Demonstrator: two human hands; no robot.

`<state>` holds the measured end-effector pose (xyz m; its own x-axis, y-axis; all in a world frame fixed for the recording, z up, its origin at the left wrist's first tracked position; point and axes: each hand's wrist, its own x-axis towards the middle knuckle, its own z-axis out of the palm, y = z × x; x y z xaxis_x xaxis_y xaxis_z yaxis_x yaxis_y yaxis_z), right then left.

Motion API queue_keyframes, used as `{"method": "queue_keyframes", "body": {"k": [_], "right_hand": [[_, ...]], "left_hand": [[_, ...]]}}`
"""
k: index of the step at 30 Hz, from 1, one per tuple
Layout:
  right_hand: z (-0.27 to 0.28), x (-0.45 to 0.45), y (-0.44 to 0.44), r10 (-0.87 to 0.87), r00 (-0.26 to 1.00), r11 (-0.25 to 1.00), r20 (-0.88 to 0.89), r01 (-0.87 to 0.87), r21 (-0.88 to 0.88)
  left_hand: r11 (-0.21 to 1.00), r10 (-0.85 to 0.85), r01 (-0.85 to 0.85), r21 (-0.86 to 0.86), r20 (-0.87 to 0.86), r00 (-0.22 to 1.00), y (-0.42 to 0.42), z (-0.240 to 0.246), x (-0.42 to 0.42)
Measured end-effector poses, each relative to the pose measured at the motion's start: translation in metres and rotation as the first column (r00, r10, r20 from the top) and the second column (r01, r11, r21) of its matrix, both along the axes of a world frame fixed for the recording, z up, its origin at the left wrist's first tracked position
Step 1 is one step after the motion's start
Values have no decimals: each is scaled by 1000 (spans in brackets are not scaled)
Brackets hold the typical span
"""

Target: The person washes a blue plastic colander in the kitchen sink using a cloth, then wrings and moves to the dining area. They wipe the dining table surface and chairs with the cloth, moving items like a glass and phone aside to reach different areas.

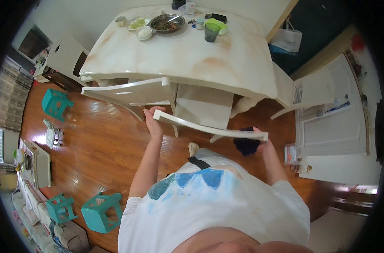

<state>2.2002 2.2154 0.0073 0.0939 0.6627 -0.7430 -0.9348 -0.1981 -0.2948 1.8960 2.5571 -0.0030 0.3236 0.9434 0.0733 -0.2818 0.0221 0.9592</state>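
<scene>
A white chair stands at the near side of the dining table (154, 57), its curved backrest (207, 127) towards me and its seat (201, 106) partly under the tabletop. My left hand (154, 125) holds the left end of the backrest, with its fingers behind the edge. At the right end, my right hand (264, 145) grips the backrest and also has a dark cloth (246, 147), which hangs below the rail. Part of the right hand's fingers is hidden by the rail. A second white chair (132, 90) is close beside on the left, also at the table.
On the table's far side stand a metal bowl of food (166, 26), a white bowl (144, 34) and a dark green cup (211, 33). Green plastic stools (103, 212) stand on the wooden floor (116, 158) at left. White cabinets (334, 136) line the right.
</scene>
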Motion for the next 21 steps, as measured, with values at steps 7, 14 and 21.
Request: {"method": "queue_keyframes", "body": {"k": [7,14,21], "right_hand": [[-21,-98,-105,-424,867,850,263,481,-214],[-48,-158,-278,-585,769,720,260,639,-271],[-78,-132,-321,-654,739,733,164,672,-106]], "left_hand": [[908,36,-126,-400,-226,974,-37,-58,-64],[700,-398,93,-708,-278,874,-138,-124,-135],[617,-717,282,-735,-378,585,-245,-115,-97]]}}
